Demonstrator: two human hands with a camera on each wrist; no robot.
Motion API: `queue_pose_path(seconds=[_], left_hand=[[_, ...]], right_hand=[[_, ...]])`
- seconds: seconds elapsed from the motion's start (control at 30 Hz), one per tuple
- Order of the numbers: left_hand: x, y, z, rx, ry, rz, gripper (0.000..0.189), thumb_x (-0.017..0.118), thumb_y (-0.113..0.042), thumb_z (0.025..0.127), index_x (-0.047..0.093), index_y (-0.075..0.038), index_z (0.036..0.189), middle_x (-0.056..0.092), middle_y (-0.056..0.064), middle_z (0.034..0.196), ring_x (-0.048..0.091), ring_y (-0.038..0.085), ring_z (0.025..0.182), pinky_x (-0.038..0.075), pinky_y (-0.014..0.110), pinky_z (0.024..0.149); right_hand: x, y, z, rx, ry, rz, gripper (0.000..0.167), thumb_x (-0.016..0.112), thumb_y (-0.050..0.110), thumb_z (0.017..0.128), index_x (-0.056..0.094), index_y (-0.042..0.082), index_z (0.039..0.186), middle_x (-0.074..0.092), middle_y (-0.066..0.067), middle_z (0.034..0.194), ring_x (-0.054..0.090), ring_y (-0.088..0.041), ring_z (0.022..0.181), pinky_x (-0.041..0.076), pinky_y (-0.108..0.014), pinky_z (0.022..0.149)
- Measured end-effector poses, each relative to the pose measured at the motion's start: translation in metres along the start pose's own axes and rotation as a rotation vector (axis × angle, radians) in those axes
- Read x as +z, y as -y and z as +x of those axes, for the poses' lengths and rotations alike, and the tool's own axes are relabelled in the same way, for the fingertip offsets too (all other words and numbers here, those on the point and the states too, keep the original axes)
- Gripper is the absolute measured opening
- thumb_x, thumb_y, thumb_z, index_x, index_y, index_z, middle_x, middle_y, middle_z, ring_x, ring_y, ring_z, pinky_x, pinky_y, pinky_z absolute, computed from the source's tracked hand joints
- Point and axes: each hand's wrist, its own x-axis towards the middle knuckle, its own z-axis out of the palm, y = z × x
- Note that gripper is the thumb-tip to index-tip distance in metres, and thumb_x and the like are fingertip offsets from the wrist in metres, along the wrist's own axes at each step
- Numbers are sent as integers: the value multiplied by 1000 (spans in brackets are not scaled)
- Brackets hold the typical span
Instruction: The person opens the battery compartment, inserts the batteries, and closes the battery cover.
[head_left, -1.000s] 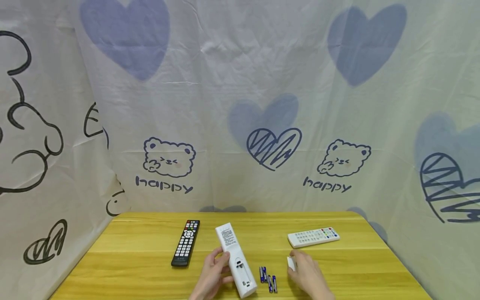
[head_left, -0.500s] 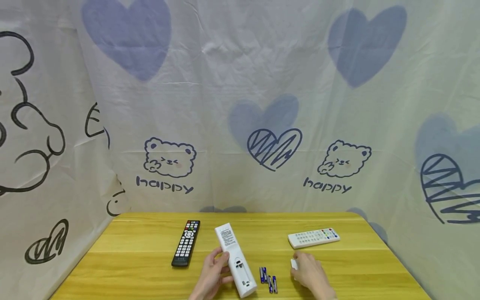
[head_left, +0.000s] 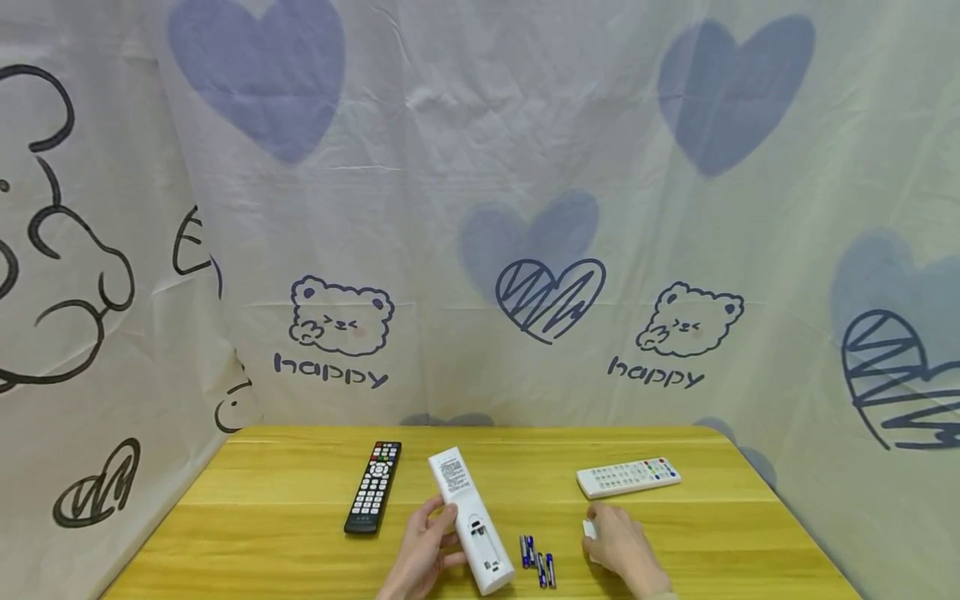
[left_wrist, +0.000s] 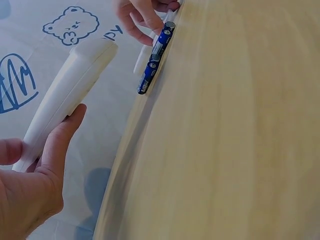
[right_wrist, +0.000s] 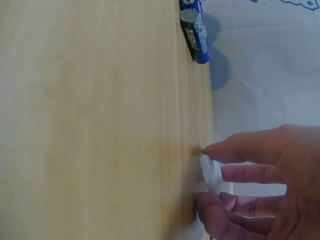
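My left hand (head_left: 423,546) grips a white remote control (head_left: 471,521), back side up, with its battery compartment uncovered and no battery in it. In the left wrist view the same remote (left_wrist: 65,95) is held off the table between thumb and fingers. On the right, my right hand (head_left: 622,546) pinches a small white battery cover (head_left: 590,530) at the tabletop; the right wrist view shows the cover (right_wrist: 211,174) between thumb and fingers. Several blue batteries (head_left: 537,560) lie on the table between the two hands.
A black remote (head_left: 372,487) lies on the wooden table (head_left: 262,517) to the left. Beyond my right hand lies another white remote (head_left: 628,477), buttons up. A printed cloth (head_left: 450,208) hangs behind the table.
My right hand has shifted slightly to the right with the battery cover. The left hand and the remote in it stay nearly still.
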Motion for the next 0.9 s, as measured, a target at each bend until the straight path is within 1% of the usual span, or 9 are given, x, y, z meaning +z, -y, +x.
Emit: queue_pose_path(seconds=[0.13,0.27,0.43,0.5,0.53,0.63,0.7,0.77,0.9], left_hand=[[-1,0,1,-12,3,5,61,42,-22,109,15,13,151,70,15,118,73,23,101,66,37,81],[-2,-1,2,-19,2,3,60,41,-21,109,15,13,151,71,14,117,73,23,100,66,36,81],[-1,1,3,-1,1,-3,59,42,-20,108,17,13,150,71,12,114,73,22,99,66,35,80],[-1,1,3,6,1,-6,59,42,-20,108,17,13,150,71,12,114,73,21,98,66,35,79],[-1,1,4,9,1,-7,59,42,-20,108,18,13,150,71,12,114,73,21,98,66,35,79],[0,1,4,14,-2,-8,59,43,-21,108,18,13,150,71,12,114,73,21,98,66,34,78],[0,1,4,19,-2,-7,59,43,-21,108,18,13,150,71,12,114,73,20,97,66,33,78],[0,1,4,20,-2,-8,60,43,-21,108,18,13,150,71,12,114,73,20,97,66,33,78],[1,1,5,16,3,-16,59,42,-20,108,17,13,150,71,11,113,73,20,97,66,33,78]], right_hand=[[1,-3,0,-13,-13,5,27,78,11,77,67,5,101,70,-13,98,62,-26,84,56,-49,73],[2,-5,0,-19,-26,10,27,78,12,77,67,6,101,70,-12,98,61,-25,83,54,-48,72],[1,-2,-2,-20,-32,13,33,78,15,79,67,5,109,71,-18,110,65,-32,96,55,-58,85],[0,0,-4,-35,-50,17,33,79,16,80,68,5,109,71,-18,110,66,-33,97,55,-59,86],[-1,2,-5,-45,-58,26,32,80,16,79,69,6,107,71,-17,107,66,-31,95,56,-56,84],[-2,8,-7,-81,-68,74,25,80,16,79,70,7,100,70,-9,87,63,-21,78,56,-41,68],[-2,11,-9,-112,-42,112,22,80,16,80,70,7,98,66,-4,78,57,-16,70,50,-32,60],[-2,13,-10,-144,1,152,20,79,17,82,70,7,97,61,0,72,53,-12,65,44,-26,56],[-3,17,-12,-201,143,241,23,77,19,86,69,4,101,59,0,72,52,-11,60,42,-23,51]])
